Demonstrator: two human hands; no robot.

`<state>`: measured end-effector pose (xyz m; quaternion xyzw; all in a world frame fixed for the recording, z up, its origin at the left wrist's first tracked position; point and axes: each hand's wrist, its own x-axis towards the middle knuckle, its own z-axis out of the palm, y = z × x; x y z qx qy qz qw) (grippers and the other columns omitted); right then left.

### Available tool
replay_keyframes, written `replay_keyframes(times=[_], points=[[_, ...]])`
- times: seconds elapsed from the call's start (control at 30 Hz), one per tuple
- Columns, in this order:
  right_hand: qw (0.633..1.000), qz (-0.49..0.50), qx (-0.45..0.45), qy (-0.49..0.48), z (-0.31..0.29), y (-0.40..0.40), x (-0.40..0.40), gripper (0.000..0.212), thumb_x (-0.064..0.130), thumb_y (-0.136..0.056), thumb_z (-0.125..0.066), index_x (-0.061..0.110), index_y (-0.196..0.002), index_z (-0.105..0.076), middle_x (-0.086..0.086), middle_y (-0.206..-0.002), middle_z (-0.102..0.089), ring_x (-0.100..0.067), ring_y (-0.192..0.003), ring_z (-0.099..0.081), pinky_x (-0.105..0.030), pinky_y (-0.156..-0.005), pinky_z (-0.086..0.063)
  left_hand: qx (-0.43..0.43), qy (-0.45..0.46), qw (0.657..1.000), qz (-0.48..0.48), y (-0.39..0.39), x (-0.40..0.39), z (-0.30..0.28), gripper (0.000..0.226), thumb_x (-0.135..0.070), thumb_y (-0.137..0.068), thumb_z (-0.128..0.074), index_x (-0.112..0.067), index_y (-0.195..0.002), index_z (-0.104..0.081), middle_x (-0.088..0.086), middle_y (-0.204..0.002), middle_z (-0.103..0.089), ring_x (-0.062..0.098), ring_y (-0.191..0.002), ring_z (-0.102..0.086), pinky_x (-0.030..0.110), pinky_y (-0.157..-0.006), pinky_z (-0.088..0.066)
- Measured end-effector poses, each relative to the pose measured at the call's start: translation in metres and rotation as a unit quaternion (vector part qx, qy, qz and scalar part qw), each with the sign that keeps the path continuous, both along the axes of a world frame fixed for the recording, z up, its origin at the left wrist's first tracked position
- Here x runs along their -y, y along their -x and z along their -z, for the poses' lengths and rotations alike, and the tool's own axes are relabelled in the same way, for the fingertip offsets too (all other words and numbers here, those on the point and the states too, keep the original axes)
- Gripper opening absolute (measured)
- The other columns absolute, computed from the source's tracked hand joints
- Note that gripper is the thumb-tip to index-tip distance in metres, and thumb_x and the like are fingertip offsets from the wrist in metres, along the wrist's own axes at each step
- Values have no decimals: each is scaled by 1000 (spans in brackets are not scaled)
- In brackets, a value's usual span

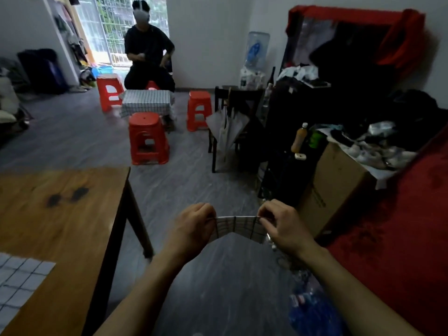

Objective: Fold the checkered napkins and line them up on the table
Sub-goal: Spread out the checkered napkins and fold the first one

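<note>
One checkered napkin (238,227) is hanging in the air over the grey floor (194,170), to the right of the wooden table (60,209) and not touching it. The left hand (194,226) is pinching the napkin's upper left corner and the right hand (283,226) is pinching its upper right corner; both are closed on the cloth and are keeping its top edge taut between them, with the lower edge sagging unevenly. A second checkered napkin (19,284) is lying flat on the near left part of the table, partly cut off by the frame edge. Farther back, a checkered cloth (146,101) is covering a low surface, and a seated person (148,57) is facing it. Four red plastic stools are standing around that cloth; the nearest stool (148,138) is in front of it. At right, one cardboard box (332,187) is sitting beside a red cover (400,238), and one bottle (299,139) is standing upright just left of the box.
</note>
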<state>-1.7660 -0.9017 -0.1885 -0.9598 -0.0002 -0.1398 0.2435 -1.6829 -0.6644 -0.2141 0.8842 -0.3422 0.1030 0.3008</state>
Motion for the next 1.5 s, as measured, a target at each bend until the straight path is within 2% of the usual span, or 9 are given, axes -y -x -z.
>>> replay_keyframes(times=[0.17, 0.33, 0.57, 0.77, 0.9, 1.0, 1.23, 1.37, 1.5], points=[[1000, -11, -5, 20, -12, -95, 8, 12, 19, -85, -66, 24, -82, -56, 7, -81, -54, -10, -75, -53, -37, -67, -50, -23, 20, 999, -15, -87, 6, 3, 8, -22, -87, -65, -23, -84, -57, -8, -82, -55, 10, -72, -50, 31, -59, -48], [999, -31, -5, -3, -2, -176, -5, 12, 20, -84, -67, 25, -80, -57, 9, -79, -54, -4, -72, -52, -29, -64, -48, -36, 5, 998, -50, -147, -14, 11, 13, -22, -84, -66, -27, -84, -53, -10, -82, -53, 9, -72, -50, 33, -60, -49], [991, -129, -32, -28, 23, -295, -26, 13, 17, -85, -69, 18, -77, -58, 5, -76, -55, -8, -69, -51, -14, -60, -35, -67, -5, 988, -138, -222, -44, 33, 13, -21, -84, -64, -26, -84, -52, -11, -81, -54, 11, -72, -53, 38, -59, -51], [975, -207, -42, -69, 36, -410, -24, 15, 15, -85, -69, 19, -77, -57, 7, -76, -55, -5, -70, -52, -12, -59, -37, -76, -32, 974, -211, -289, -38, 29, 8, -20, -85, -63, -21, -85, -56, -7, -81, -57, 12, -72, -54, 36, -62, -51], [957, -273, -53, -76, 31, -485, -36, 18, 16, -85, -70, 22, -77, -55, 10, -76, -54, -3, -70, -52, -11, -61, -38, -96, -27, 955, -280, -327, -43, 15, 9, -16, -85, -65, -21, -85, -58, -7, -81, -58, 9, -74, -55, 34, -65, -52], [940, -327, -59, -81, 29, -530, -59, 18, 15, -85, -70, 22, -77, -56, 8, -76, -55, -4, -70, -53, -11, -61, -39, -94, -29, 938, -332, -344, -57, 6, 12, -17, -84, -66, -24, -83, -57, -10, -80, -56, 5, -73, -53, 28, -64, -49], [889, -436, -110, -80, 43, -580, -139, 12, 18, -87, -68, 22, -80, -58, 9, -78, -57, -4, -71, -54, -18, -61, -45, -145, -29, 871, -468, -350, -110, 14, 15, -20, -88, -65, -30, -84, -54, -13, -82, -57, 1, -74, -53, 17, -62, -42], [869, -474, -120, -75, 53, -607, -194, 11, 17, -88, -67, 19, -80, -60, 8, -78, -59, -5, -72, -54, -22, -63, -48, -151, -11, 846, -512, -360, -154, 27, 13, -23, -88, -63, -30, -84, -54, -15, -81, -58, 1, -75, -55, 25, -64, -50], [859, -489, -140, -65, 59, -628, -247, 10, 16, -88, -67, 20, -81, -60, 7, -78, -61, -6, -73, -57, -28, -66, -52, -145, 43, 830, -537, -373, -201, 35, 13, -22, -86, -66, -30, -82, -57, -14, -78, -60, 2, -73, -56, 24, -61, -47]])
